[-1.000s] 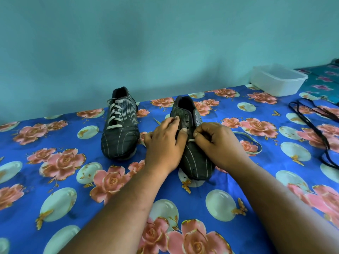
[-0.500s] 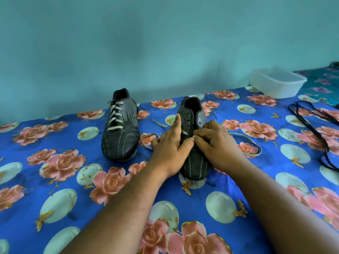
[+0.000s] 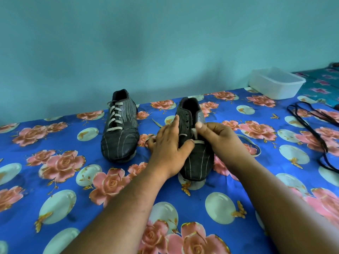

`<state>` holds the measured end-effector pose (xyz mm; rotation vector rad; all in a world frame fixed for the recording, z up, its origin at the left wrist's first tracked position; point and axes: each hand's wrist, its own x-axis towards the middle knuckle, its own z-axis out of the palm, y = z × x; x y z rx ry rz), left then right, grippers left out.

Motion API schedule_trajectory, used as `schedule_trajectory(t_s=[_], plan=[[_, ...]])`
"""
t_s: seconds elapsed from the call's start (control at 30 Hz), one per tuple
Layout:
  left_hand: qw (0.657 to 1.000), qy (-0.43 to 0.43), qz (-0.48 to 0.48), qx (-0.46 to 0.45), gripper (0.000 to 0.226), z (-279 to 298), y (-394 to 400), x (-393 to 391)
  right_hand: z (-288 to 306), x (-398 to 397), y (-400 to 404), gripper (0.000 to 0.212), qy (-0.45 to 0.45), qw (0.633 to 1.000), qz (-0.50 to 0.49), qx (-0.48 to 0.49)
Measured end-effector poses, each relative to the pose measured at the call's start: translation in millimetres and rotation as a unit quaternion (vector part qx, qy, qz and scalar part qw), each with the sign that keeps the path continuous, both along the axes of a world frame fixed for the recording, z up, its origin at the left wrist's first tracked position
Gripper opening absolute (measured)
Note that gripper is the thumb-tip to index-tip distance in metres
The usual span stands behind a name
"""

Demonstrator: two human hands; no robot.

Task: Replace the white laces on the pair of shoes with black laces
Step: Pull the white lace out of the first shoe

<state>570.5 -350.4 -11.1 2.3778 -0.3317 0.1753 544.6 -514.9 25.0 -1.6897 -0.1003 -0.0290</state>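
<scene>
Resting across the near dark striped lace-up shoe (image 3: 197,158), the left hand (image 3: 169,149) presses it with straight fingers while the right hand (image 3: 218,140) pinches its loosened white flat lace (image 3: 194,133). At ten o'clock stands the second dark striped shoe with white lacing (image 3: 120,127). Black thin laces (image 3: 315,129) lie at two o'clock on the blue rose-print cloth (image 3: 55,180), a white plastic tub (image 3: 277,83) beyond.

Nothing to read here, honestly. No brand name, logo, number or label shows on either shoe, only thin pale stripes, and the cloth under them is just printed roses and pale round shapes.
</scene>
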Motion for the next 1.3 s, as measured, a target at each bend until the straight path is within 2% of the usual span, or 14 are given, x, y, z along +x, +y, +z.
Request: schedule_trajectory(t_s=[0.07,0.13,0.3,0.33,0.4,0.5,0.6,0.7,0.8,0.9,0.97,1.03,1.17,1.3], plan=[[1.000,0.002,0.000,0.001,0.100,-1,1,0,-2,2,-2,0.027,-0.031,0.997,-0.026,-0.068],[1.000,0.002,0.000,0.005,0.099,-1,1,0,-2,1,-4,0.023,-0.027,0.999,-0.025,-0.030],[1.000,0.000,0.001,0.013,0.097,1,-1,-1,1,-2,-5,0.049,0.016,0.995,0.029,0.090],[1.000,0.000,0.001,0.014,0.097,1,-2,-1,1,-2,-4,0.055,0.014,0.997,0.032,0.071],[1.000,0.001,0.004,0.014,0.097,1,-2,-2,-2,1,-3,0.058,-0.032,0.997,0.000,-0.066],[1.000,0.008,0.006,0.013,0.096,0,-1,-1,-6,3,-4,0.037,-0.084,0.974,-0.058,-0.201],[1.000,0.011,0.008,0.011,0.087,1,-2,-1,0,0,-7,0.020,-0.052,0.994,-0.017,-0.094],[1.000,0.017,0.009,0.015,0.084,4,-3,-3,7,-2,-9,0.023,-0.033,0.997,0.007,0.069],[1.000,0.025,0.008,0.010,0.083,5,-3,-4,9,-2,-8,0.025,-0.043,0.990,0.019,0.135],[1.000,0.026,0.008,0.009,0.084,5,-3,-5,4,-2,-6,0.047,-0.055,0.998,-0.024,-0.020],[1.000,0.025,0.007,0.010,0.084,5,-3,-5,1,0,-8,0.041,-0.055,0.987,-0.057,-0.141],[1.000,0.026,0.007,0.008,0.084,5,-2,-4,1,0,-10,0.028,-0.050,0.985,-0.061,-0.151],[1.000,0.025,0.009,0.009,0.084,5,-3,-5,8,-4,-10,0.025,-0.056,0.996,-0.027,-0.056],[0.999,0.028,0.010,0.011,0.083,6,-2,-5,15,-1,-13,0.030,-0.076,0.970,0.017,0.229]])
